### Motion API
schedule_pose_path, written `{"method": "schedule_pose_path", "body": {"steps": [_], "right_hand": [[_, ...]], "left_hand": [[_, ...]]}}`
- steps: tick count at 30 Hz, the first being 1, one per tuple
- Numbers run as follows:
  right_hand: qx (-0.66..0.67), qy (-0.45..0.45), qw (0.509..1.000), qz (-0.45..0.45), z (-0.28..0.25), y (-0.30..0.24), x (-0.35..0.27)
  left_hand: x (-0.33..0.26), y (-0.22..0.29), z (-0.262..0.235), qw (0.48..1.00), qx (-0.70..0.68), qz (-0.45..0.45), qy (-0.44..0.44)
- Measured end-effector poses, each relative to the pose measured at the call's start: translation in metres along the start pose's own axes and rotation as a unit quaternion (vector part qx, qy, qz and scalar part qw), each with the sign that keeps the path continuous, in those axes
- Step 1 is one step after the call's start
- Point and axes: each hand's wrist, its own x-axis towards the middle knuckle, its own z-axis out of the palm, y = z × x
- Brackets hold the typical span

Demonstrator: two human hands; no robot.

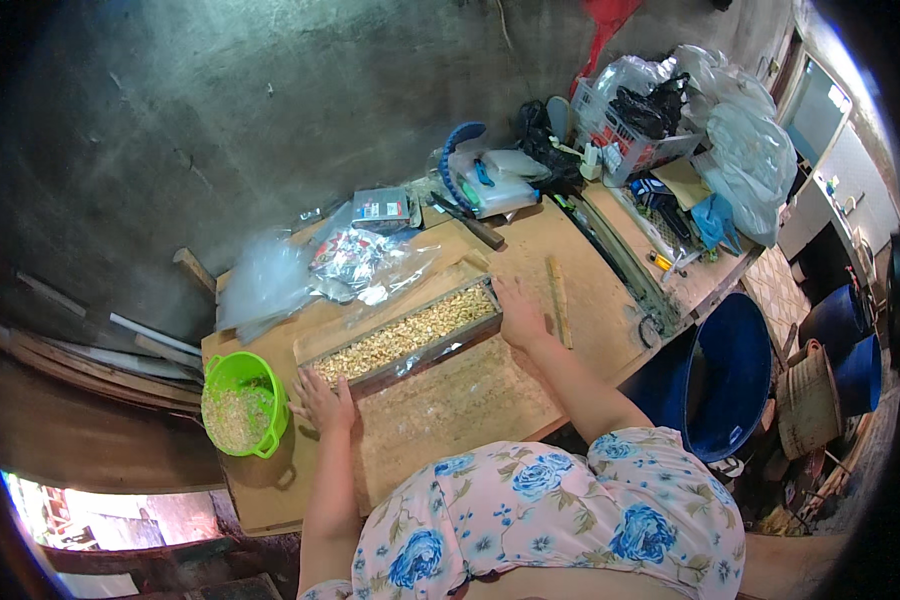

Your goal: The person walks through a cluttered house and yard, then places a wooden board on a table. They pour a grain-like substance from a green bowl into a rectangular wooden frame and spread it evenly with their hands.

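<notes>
A long, narrow rectangular tray [432,358] lies slanted on the wooden board, filled with a level layer of pale chopped pieces [400,335] that look like nuts. At its near left end rests my left hand [325,402], fingers spread and touching the tray's end. My right hand [520,312] lies against the far right end with its fingers stretched out. Neither hand is wrapped round anything. Left of my left hand, a bright green basin [277,395] with handles holds more of the pale pieces.
Clear plastic bags [265,285] and a grey box [380,208] lie along the wall. A dark-bladed knife [485,234] and a thin wooden strip [558,300] are on the table [610,330]. A crate [638,150] stands at the back right; a blue barrel [727,378] stands beside the table.
</notes>
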Motion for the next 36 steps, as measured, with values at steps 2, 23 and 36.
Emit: {"method": "schedule_pose_path", "body": {"steps": [2,23,36], "right_hand": [[-0.107,-0.021,0.994,-0.032,0.007,0.01,0.001],[-0.23,0.001,0.967,-0.112,0.031,-0.032,0.0],[-0.231,-0.056,0.962,-0.133,0.03,-0.053,-0.004]], "left_hand": [[-0.003,-0.001,-0.002,1.0,0.011,0.011,0.009],[-0.003,0.023,-0.002,0.999,-0.015,0.052,0.005],[-0.006,0.034,0.001,0.973,-0.142,0.175,0.051]]}}
